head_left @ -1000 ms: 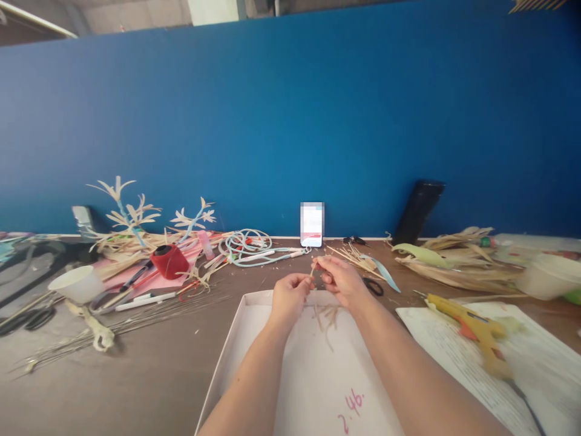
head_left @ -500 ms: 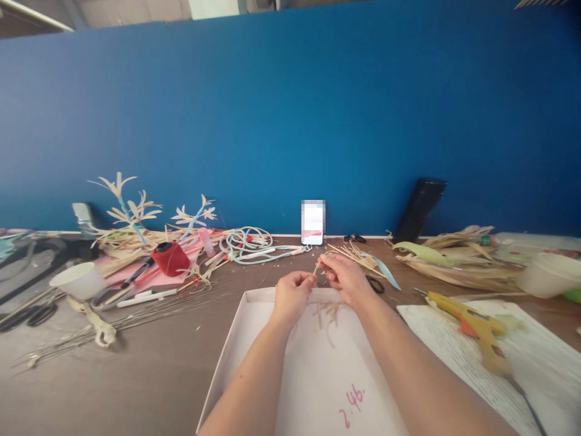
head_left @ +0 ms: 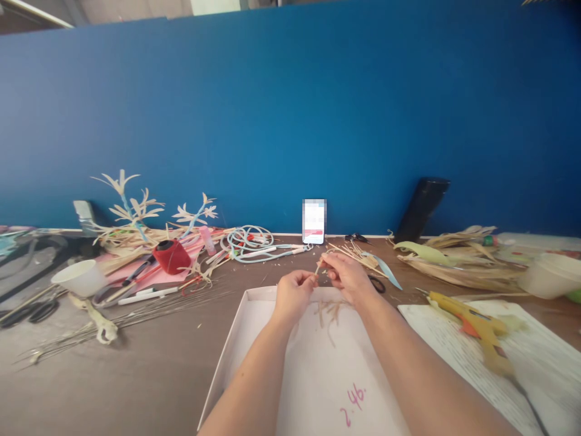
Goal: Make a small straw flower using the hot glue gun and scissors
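Note:
Over the far edge of a white shallow box (head_left: 333, 375), my left hand (head_left: 294, 292) and my right hand (head_left: 347, 274) meet, both pinched closed. Between their fingertips runs a thin pale stick-like piece (head_left: 318, 266), slanting up from the left fingers to the right ones; its exact kind is too small to tell. Inside the box, below my hands, lie several thin brownish strips (head_left: 333, 312). Pink handwriting marks the box floor. Just beyond my right hand are thin wooden sticks (head_left: 356, 253) and a pale blue strip (head_left: 387, 270).
At right lie a yellow glue gun (head_left: 481, 330) on printed paper and dried husks (head_left: 458, 269). Leftward are a red thread spool (head_left: 171, 257), husk flowers (head_left: 131, 209), a white cup (head_left: 79, 278) and thin wires (head_left: 149, 315). A phone (head_left: 314, 221) leans on the blue partition.
Almost nothing differs. The view has shifted very slightly, and both hands keep the same pinch on the thin piece.

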A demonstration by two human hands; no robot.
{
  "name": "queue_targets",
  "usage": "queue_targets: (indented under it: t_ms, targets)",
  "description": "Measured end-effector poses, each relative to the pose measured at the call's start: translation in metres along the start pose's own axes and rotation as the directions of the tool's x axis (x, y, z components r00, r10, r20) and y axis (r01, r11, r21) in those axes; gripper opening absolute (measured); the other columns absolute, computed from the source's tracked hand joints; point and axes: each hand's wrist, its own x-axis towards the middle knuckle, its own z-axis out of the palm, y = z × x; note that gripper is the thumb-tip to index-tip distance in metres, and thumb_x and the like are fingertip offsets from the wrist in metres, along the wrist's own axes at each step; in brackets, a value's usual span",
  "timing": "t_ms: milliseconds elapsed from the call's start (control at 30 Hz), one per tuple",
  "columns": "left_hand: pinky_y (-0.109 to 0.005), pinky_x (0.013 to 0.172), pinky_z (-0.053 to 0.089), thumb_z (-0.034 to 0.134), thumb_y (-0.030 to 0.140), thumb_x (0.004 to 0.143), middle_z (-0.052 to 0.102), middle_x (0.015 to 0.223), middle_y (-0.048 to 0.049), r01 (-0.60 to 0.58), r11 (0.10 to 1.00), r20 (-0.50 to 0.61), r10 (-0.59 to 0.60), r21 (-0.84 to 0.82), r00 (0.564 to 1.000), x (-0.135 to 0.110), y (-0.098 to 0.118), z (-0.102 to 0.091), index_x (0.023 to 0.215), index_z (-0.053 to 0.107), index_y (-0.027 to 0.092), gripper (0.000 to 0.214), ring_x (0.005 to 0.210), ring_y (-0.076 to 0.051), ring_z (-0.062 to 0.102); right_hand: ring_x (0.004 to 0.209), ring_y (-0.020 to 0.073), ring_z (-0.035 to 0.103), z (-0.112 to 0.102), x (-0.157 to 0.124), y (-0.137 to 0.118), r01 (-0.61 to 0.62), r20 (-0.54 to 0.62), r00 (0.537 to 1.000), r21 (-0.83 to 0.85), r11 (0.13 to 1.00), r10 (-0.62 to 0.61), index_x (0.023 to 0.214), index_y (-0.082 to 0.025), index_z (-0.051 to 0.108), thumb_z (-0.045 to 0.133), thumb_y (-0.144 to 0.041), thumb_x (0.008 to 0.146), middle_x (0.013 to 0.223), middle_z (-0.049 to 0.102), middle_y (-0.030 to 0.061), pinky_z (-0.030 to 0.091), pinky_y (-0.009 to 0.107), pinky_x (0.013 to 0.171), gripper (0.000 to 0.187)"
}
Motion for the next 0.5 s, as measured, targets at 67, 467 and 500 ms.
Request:
queue_targets:
  t_ms: [67,467,500]
  targets:
    - [-0.021,0.051,0.035,0.057,0.037,0.073,0.065,0.071,-0.0029,-0.005,1.0,-0.003,0.005,0.005,1.0,-0.0002,0.0006,0.0001,0.076,0.067,0.015,0.024,0.056,-0.01,0.048,0.041,0.002,0.036,0.0004,-0.0004,-0.0007,-0.001,-0.005,1.0,-0.002,1.0,0.001,0.067,-0.016,0.058,0.071,-0.036,0.063,0.07,0.062,0.0007,0.013,0.014,0.032,0.024]
    - [-0.021,0.053,0.036,0.055,0.035,0.074,0.065,0.07,-0.0026,-0.018,0.999,0.003,0.018,0.03,1.0,-0.0021,0.0014,-0.0006,0.076,0.067,0.015,0.023,0.054,-0.009,0.046,0.042,0.0021,0.037,-0.0012,0.0001,-0.0009,0.01,0.011,1.0,-0.016,1.0,-0.01,0.067,-0.015,0.059,0.07,-0.035,0.065,0.067,0.059,0.0001,0.013,0.014,0.032,0.023]
    - [-0.021,0.053,0.035,0.055,0.035,0.075,0.065,0.07,-0.0026,-0.017,0.999,0.003,0.017,0.03,1.0,-0.0021,0.0013,-0.0006,0.077,0.067,0.015,0.023,0.054,-0.009,0.046,0.042,0.0021,0.037,-0.0012,-0.0001,-0.0011,0.009,0.011,1.0,-0.014,1.0,-0.009,0.067,-0.015,0.058,0.07,-0.035,0.065,0.067,0.059,0.0001,0.013,0.014,0.032,0.023]
